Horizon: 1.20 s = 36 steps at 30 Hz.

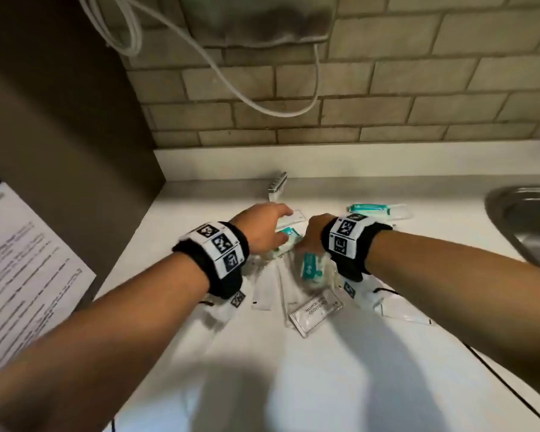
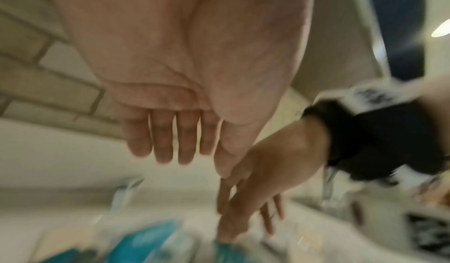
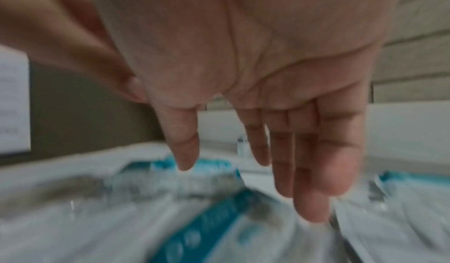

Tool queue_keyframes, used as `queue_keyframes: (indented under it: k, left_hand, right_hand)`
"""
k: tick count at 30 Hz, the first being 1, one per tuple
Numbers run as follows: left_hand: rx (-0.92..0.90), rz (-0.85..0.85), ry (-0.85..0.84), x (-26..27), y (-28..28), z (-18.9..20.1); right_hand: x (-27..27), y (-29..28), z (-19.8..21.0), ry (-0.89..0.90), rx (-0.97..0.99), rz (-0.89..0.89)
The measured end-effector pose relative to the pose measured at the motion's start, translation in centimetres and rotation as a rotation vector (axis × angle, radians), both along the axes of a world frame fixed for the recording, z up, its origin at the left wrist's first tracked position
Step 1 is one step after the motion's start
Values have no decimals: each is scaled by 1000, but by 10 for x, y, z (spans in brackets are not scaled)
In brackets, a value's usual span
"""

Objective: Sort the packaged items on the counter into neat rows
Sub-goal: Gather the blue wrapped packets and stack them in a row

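Note:
A loose pile of packaged items lies on the white counter [image 1: 293,385]. It includes a teal-and-white packet [image 1: 311,269], a clear sachet with printed text [image 1: 315,310] and a white sachet [image 1: 262,294]. Another teal packet [image 1: 373,208] lies behind to the right, and a small box [image 1: 277,183] stands near the wall. My left hand [image 1: 268,229] hovers over the pile's far left with fingers [image 2: 170,144] straight, holding nothing. My right hand [image 1: 309,235] reaches down beside it, straight fingers [image 3: 309,199] touching a blurred teal packet [image 3: 214,219].
A steel sink [image 1: 527,226] is set into the counter at the right. A printed sheet [image 1: 22,275] hangs on the dark cabinet side at the left. A white cable [image 1: 231,82] loops on the tiled wall. A thin black cable [image 1: 512,388] crosses the counter's right front.

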<state>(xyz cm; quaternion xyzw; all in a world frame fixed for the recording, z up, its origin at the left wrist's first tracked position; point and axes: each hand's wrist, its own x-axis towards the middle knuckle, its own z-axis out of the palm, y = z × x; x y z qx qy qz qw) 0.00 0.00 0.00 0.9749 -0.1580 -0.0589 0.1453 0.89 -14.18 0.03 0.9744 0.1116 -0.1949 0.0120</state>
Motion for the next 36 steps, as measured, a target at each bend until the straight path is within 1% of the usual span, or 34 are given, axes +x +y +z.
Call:
queue_keyframes:
  k: [3,4,6,7,9,11,13,15,18,20,22,24,26,30,33,35,36]
  left_hand:
    - [92,0,104,15,-9,-23]
    - [121,-10,130,14,-13,-30]
    - [129,1,131,22,-13,-45]
    - [104,5,116,26,-12,-51]
    - [50,27,104,29,-10,-52]
    - [-71,96,118,33,-6,-50]
    - [-160,172,83,36,4,-46]
    - [-117,209,52,38,17,-44]
    - [34,240,94,34,34,-45]
    - [115,254,136,30,41,-49]
    - [153,259,180,29,45,-52]
    - [141,253,208,31,46,-52]
    - [95,227,177,36,43,-46]
    - [-122,186,63,60,21,-26]
    - [-218,165,33,96,-2,-26]
    - [-210,152,0,125,-16,-34]
    - [-153,164,3,136,-18,-39]
  right_hand:
    - [6,-2,-14,113,11,-58]
    - [6,-2,-20,108,-23,-86]
    - [11,1,-24,79,-93,-75]
    - [12,3,-25,67,-102,-80]
    - [18,6,-27,84,-60,-182]
    - [22,7,-22,112,0,-256]
    - [28,6,-18,101,85,-283]
    - [33,5,-14,78,222,-351]
    - [43,6,-13,37,398,-416]
    - [47,7,-11,39,465,-413]
    - [52,8,-9,34,484,-397]
    - [57,5,-10,32,456,-400]
    - [63,0,-9,17,384,-406]
    - [77,-24,-11,-61,233,-377]
    - [88,-45,-19,-161,39,-369]
    - [96,-60,-25,-218,-30,-403]
    - [97,-64,-30,-217,-42,-412]
